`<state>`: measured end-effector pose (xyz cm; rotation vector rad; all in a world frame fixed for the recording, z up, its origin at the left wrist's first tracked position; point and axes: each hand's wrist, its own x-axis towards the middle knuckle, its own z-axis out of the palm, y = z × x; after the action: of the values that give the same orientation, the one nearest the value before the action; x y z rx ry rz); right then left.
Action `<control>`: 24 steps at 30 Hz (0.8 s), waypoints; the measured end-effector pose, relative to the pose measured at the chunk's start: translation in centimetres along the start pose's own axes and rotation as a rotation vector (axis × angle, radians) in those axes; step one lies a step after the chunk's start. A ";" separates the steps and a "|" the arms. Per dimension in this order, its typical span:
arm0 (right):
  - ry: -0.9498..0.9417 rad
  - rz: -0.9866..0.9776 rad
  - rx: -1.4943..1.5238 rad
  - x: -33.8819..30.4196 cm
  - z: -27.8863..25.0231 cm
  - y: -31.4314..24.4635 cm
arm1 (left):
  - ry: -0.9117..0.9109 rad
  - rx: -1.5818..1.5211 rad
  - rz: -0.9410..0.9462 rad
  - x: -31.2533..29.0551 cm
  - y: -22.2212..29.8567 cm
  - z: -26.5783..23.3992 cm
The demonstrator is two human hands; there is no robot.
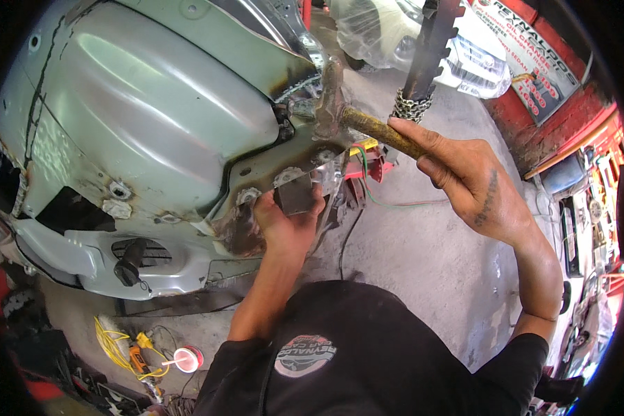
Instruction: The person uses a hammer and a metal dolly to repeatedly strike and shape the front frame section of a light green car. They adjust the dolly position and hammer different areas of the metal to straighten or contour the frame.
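My right hand (475,177) is wrapped round the worn yellow-brown handle of a hammer (381,132). The hammer's rusty head lies over the corner of a bare metal car body panel (166,83); whether it touches the metal I cannot tell. Lower down, my left hand (284,225) grips a dark, square metal block (295,195) between thumb and fingers. The block sits against the panel's scorched lower edge, where weld marks and burnt patches show. Part of the left hand's fingers is hidden behind the block.
A red stand (374,166) and a green cable are beside the panel. An upright notched post (423,69) with a chain rises beyond the hammer. A plastic-covered car (381,31) stands behind. On the floor lie an orange power tool (139,360), a yellow cord and a cup (187,358).
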<state>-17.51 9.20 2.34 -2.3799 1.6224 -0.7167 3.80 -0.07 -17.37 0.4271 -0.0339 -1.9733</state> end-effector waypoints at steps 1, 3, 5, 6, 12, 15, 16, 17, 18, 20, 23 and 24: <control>-0.009 0.026 0.010 -0.2 0.1 0.1 | -0.013 0.009 0.001 0.0 0.1 -0.1; -0.017 0.092 0.019 -0.9 0.7 0.8 | -0.010 0.018 -0.007 -0.2 0.2 -0.1; -0.011 0.139 0.008 -1.8 1.4 1.8 | 0.020 0.017 -0.024 -0.3 0.1 0.3; -0.006 0.142 0.003 -2.0 1.6 2.1 | 0.012 0.030 -0.011 -0.3 0.2 0.3; 0.087 0.148 0.102 -1.9 -0.1 1.2 | -0.067 0.079 0.016 -0.2 0.5 -0.4; 0.122 0.037 -0.033 -4.1 3.4 5.0 | -0.098 0.087 0.035 0.0 0.0 -0.3; 0.112 0.020 -0.053 -4.1 3.7 5.2 | -0.086 0.083 0.047 0.0 -0.2 -0.1; 0.076 0.042 -0.044 -4.0 2.7 5.0 | -0.074 0.079 0.059 0.1 -0.3 0.1; 0.042 0.062 -0.030 -3.9 2.2 4.8 | -0.123 0.102 0.084 0.2 -0.2 -0.2; 0.066 0.005 -0.064 -4.3 2.5 5.8 | -0.220 0.147 0.134 0.7 -0.1 -1.0; 0.161 -0.035 -0.040 -5.6 5.3 7.3 | -0.214 0.165 0.131 1.0 -0.1 -1.0; 0.203 -0.038 -0.019 -6.0 6.1 7.6 | -0.228 0.170 0.121 1.1 0.0 -1.0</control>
<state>-22.64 10.90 -7.71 -2.4259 1.6691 -0.9831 3.71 -0.85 -18.63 0.3003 -0.3663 -1.8973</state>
